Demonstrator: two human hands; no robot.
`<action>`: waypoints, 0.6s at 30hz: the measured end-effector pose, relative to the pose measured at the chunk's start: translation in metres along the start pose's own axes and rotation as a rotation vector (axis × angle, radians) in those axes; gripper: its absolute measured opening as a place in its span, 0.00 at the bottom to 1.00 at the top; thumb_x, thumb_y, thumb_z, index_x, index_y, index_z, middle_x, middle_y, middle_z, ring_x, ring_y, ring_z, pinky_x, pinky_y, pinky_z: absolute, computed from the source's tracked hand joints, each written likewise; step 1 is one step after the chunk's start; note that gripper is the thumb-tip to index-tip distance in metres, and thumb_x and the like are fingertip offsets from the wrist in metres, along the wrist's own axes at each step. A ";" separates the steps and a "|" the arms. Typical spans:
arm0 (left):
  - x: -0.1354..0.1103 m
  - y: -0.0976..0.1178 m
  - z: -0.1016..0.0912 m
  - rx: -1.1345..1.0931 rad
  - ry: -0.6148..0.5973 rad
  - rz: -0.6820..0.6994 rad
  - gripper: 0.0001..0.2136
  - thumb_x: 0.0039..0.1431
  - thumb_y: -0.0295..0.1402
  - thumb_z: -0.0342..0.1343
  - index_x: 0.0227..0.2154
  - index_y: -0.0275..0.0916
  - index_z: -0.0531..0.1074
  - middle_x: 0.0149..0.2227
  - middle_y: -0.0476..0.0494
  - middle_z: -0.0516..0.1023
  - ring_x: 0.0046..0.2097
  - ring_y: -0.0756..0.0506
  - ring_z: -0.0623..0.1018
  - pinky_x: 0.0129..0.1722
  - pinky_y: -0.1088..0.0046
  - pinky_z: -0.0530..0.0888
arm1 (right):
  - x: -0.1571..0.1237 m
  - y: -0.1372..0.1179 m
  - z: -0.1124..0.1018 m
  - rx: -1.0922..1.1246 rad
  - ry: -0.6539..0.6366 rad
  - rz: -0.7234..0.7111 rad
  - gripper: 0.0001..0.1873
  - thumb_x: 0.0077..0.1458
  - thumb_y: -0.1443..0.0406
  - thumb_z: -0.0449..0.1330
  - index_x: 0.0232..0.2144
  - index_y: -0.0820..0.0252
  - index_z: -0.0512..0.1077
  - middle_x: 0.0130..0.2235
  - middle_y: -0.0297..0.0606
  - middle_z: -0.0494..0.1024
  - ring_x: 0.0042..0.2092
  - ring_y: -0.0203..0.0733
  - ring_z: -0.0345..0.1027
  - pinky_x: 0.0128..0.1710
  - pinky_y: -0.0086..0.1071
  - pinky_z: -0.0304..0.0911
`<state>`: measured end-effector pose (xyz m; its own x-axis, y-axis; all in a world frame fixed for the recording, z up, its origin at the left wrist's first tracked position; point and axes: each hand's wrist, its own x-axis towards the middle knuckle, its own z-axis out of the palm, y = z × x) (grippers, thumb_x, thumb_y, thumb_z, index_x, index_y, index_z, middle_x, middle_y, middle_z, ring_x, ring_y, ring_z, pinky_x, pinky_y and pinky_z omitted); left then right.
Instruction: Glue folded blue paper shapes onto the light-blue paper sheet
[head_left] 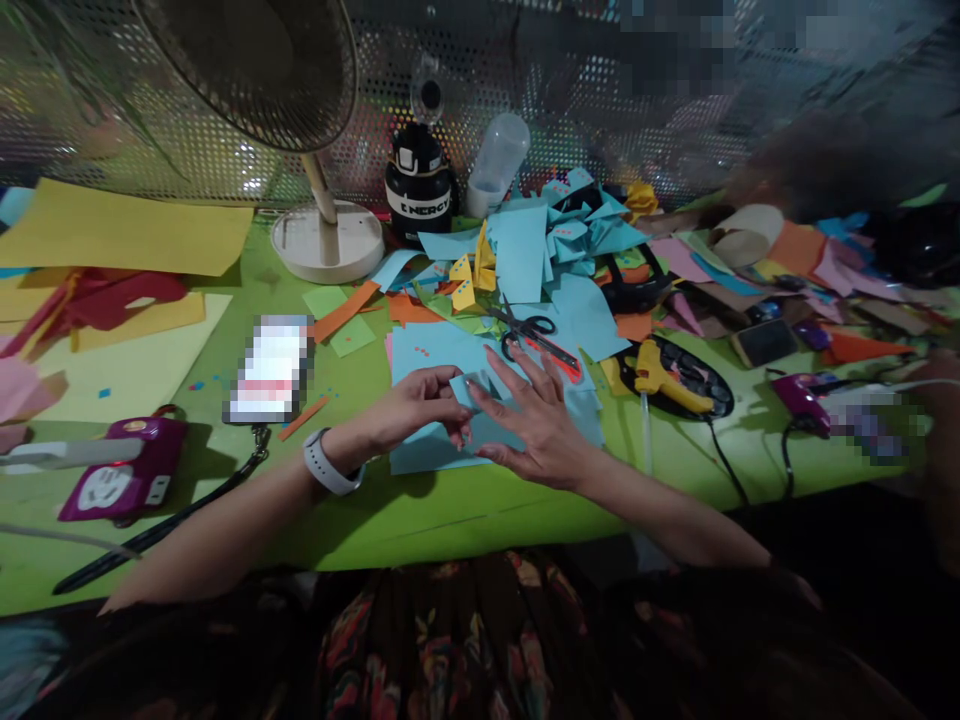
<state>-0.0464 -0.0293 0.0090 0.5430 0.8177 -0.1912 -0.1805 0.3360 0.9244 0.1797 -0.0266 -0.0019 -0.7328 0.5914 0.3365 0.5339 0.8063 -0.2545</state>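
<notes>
Between thumb and fingers, my left hand (424,408) pinches a small piece of light blue paper (463,390). My right hand (536,420) is beside it with fingers spread, its fingertips close to the paper's right side; whether they touch it is hard to see. Both hands are above blue paper sheets (420,455) lying on the green table. Just beyond my right fingers lie black-handled scissors (534,326) and a red cutter (559,358). A heap of cut blue paper (523,245) and small folded yellow paper pieces (474,275) sits farther back.
A yellow glue gun (667,378) rests on a black tray at right. To the left are a phone (270,370) and a purple power socket (127,465). Along the back stand a fan (328,240), a black bottle (418,190) and a clear bottle (499,160). Colored paper scraps cover the far right.
</notes>
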 end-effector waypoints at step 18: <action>0.004 0.003 0.002 0.100 -0.012 -0.050 0.13 0.55 0.34 0.63 0.40 0.34 0.69 0.23 0.45 0.80 0.23 0.48 0.79 0.27 0.74 0.76 | 0.007 0.007 -0.005 0.609 -0.086 0.211 0.35 0.62 0.39 0.38 0.63 0.41 0.61 0.72 0.25 0.43 0.72 0.51 0.26 0.69 0.55 0.29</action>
<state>-0.0433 -0.0264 0.0120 0.5590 0.7953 -0.2344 -0.0702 0.3271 0.9424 0.1801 -0.0167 0.0031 -0.6832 0.7134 0.1560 0.3535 0.5100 -0.7842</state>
